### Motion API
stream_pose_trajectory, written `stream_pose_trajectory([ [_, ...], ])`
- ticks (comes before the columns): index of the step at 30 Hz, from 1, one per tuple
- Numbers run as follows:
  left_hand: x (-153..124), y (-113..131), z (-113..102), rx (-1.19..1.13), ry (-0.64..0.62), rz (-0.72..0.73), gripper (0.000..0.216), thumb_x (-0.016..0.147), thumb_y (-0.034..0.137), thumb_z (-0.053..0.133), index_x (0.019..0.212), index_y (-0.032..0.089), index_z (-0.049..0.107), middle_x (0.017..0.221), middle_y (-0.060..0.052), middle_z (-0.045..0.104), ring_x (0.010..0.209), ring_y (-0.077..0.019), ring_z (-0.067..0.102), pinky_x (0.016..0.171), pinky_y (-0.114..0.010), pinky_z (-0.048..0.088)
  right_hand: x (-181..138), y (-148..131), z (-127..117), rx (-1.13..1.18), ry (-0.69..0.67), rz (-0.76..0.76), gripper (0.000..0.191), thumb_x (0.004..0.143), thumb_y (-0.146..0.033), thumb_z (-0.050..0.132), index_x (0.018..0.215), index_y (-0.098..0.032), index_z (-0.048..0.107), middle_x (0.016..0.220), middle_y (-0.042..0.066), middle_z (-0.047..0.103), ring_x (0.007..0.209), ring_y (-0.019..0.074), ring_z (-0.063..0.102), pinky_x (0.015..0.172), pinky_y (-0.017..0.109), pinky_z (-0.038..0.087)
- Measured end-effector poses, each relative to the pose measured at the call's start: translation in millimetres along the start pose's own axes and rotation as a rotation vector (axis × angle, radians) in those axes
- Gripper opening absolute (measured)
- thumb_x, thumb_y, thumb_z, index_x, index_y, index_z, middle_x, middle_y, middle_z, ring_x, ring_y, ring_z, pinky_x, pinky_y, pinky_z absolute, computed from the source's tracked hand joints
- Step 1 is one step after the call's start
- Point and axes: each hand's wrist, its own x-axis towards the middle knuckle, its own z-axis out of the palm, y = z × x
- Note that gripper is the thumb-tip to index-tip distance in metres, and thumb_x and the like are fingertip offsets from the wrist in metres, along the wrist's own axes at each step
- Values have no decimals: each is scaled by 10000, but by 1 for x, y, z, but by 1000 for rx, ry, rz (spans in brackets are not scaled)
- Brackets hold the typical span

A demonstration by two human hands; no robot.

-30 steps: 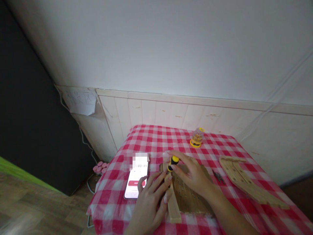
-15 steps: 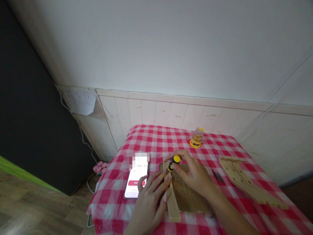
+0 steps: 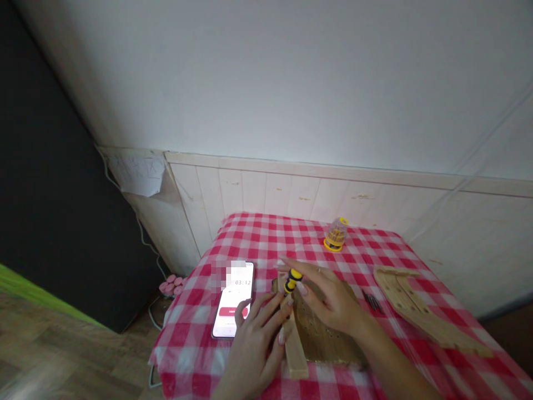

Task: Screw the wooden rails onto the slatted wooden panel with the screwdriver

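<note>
My right hand (image 3: pixel 328 297) pinches the yellow and black handle of a small screwdriver (image 3: pixel 292 279), held upright with its tip on a pale wooden slat (image 3: pixel 295 347). The slat lies along the left edge of a brown wooden board (image 3: pixel 322 333) dotted with holes. My left hand (image 3: pixel 256 339) rests flat on the slat, its fingers stretched out and touching it just below the screwdriver.
A phone (image 3: pixel 233 300) with a lit timer screen lies left of the slat on the red checked tablecloth (image 3: pixel 266 239). A yellow bit holder (image 3: pixel 335 234) stands at the back. Dark screws (image 3: pixel 372 301) and more pale wooden parts (image 3: pixel 420 311) lie to the right.
My right hand's fingers have shifted round the screwdriver handle, which now sits a little lower. The phone timer has gone from 03:11 to 03:12. My left hand has stayed put.
</note>
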Motion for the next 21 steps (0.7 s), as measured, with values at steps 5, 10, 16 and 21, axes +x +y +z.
stream_pose_trajectory([
  [5,0,0,-1,-10,4,-4,580,982,110,478,1516,326,540,1488,-17,631,1351,-271,552,1094,-453,351,-2,8,-1,17,-23,24,445,1059,-251,455,1490,-317,546,1348,79,736,1220,236,712,999,403,597],
  [10,0,-1,1,-1,10,-5,572,990,108,472,1515,326,541,1491,-17,629,1347,-269,553,1088,-452,347,0,10,3,48,108,54,195,1014,-333,604,1175,-275,698,1031,66,811,916,224,783,799,331,635],
  [16,-2,0,3,29,7,4,587,988,94,465,1524,324,526,1491,-3,629,1364,-262,535,1088,-448,326,-1,5,7,-16,159,53,120,972,-359,670,994,-253,618,852,29,749,741,207,737,681,308,595],
  [21,-3,-2,4,64,28,28,600,976,82,460,1519,330,520,1509,17,613,1379,-253,521,1077,-431,277,-3,12,12,-80,247,6,128,1004,-353,628,1098,-267,633,916,44,761,806,223,747,722,326,598],
])
